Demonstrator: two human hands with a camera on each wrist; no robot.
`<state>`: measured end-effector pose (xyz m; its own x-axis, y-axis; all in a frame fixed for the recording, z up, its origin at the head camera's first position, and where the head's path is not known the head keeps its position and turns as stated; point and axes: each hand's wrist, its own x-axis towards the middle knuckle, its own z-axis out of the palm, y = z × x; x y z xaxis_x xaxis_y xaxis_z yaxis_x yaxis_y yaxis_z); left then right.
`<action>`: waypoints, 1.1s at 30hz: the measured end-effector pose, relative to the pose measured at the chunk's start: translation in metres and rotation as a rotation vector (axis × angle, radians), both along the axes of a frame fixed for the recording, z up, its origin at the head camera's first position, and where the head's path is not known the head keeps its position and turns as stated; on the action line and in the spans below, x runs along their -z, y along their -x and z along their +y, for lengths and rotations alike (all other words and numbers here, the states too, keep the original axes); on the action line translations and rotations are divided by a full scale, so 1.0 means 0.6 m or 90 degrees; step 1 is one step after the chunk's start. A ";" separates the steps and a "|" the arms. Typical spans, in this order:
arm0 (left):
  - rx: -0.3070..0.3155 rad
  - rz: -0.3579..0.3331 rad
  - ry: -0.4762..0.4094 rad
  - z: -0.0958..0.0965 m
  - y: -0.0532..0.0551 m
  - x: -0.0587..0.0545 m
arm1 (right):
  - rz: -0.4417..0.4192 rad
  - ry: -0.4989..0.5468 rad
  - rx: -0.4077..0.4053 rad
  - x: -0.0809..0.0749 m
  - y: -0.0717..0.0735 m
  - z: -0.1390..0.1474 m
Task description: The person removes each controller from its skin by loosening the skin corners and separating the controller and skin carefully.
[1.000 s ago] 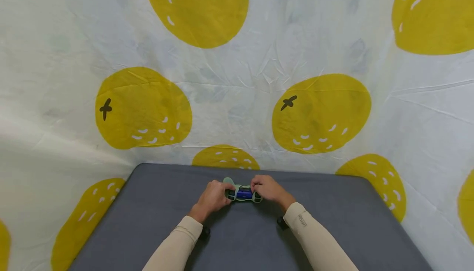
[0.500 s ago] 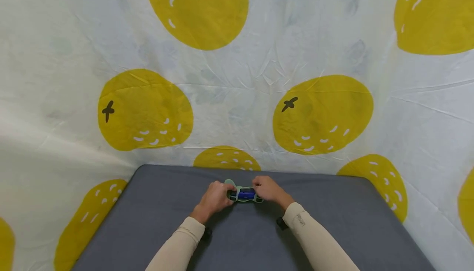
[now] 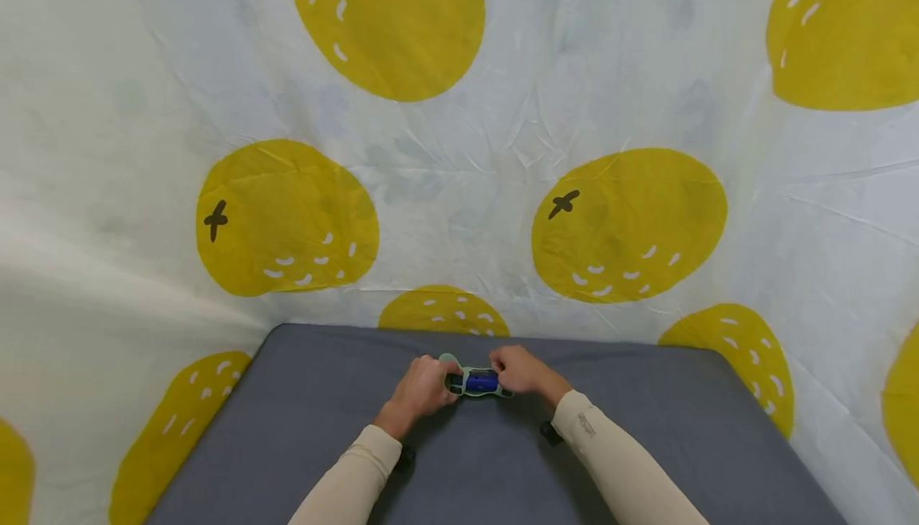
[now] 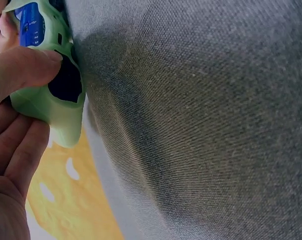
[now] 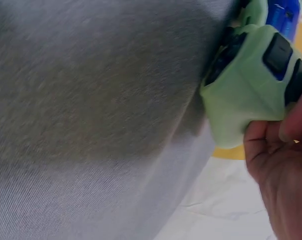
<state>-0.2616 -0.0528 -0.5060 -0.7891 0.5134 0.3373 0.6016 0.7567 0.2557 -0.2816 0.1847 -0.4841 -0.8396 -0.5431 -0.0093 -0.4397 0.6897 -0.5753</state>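
A blue game controller (image 3: 482,383) sits inside a pale green rubbery cover (image 4: 63,122), low over the grey table. In the head view my left hand (image 3: 425,385) grips its left end. The left wrist view shows that thumb lying over a dark opening in the cover, with fingers beneath. My right hand (image 3: 522,369) is at the other end, fingers curled. Up close in the right wrist view, its thumb and fingers pinch the cover's edge, beside the dark shoulder buttons (image 5: 278,52). The controller's underside is hidden.
The grey cloth-covered table (image 3: 301,429) reaches to a hanging white curtain (image 3: 459,214) printed with big yellow fruit. Dark wrist cameras (image 3: 551,432) hang under both cream sleeves (image 3: 610,453).
The right fingertips have shifted off the front of the controller's right end toward its upper edge, showing more of that end. The left hand keeps its grip; the head view has shifted slightly.
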 end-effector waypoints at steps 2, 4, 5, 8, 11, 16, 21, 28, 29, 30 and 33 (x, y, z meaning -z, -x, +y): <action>0.002 0.003 -0.004 0.000 0.001 0.005 | 0.021 -0.004 -0.020 0.003 -0.003 0.004; -0.002 0.006 -0.008 -0.002 0.002 0.009 | 0.053 0.013 -0.042 0.008 -0.007 0.009; -0.004 0.006 -0.010 -0.003 0.002 0.010 | 0.069 0.027 -0.051 0.011 -0.009 0.013; -0.006 -0.001 -0.015 -0.004 0.001 0.013 | 0.125 0.070 -0.076 0.021 -0.013 0.024; 0.003 -0.008 -0.022 -0.004 0.003 0.012 | 0.166 0.106 -0.088 0.028 -0.017 0.037; 0.010 -0.020 -0.034 -0.003 0.006 0.007 | 0.198 0.136 -0.071 0.030 -0.018 0.053; 0.015 -0.023 -0.037 -0.005 0.011 0.000 | 0.181 0.179 -0.019 0.033 -0.020 0.063; 0.022 -0.043 -0.027 -0.009 0.013 -0.002 | 0.099 0.321 0.060 0.046 -0.037 0.077; 0.022 -0.045 -0.026 -0.009 0.013 -0.003 | 0.099 0.333 0.067 0.046 -0.040 0.078; 0.023 -0.048 -0.026 -0.009 0.014 -0.003 | 0.105 0.330 0.075 0.044 -0.043 0.077; 0.025 -0.052 -0.024 -0.008 0.016 -0.003 | 0.178 0.273 0.080 0.042 -0.053 0.071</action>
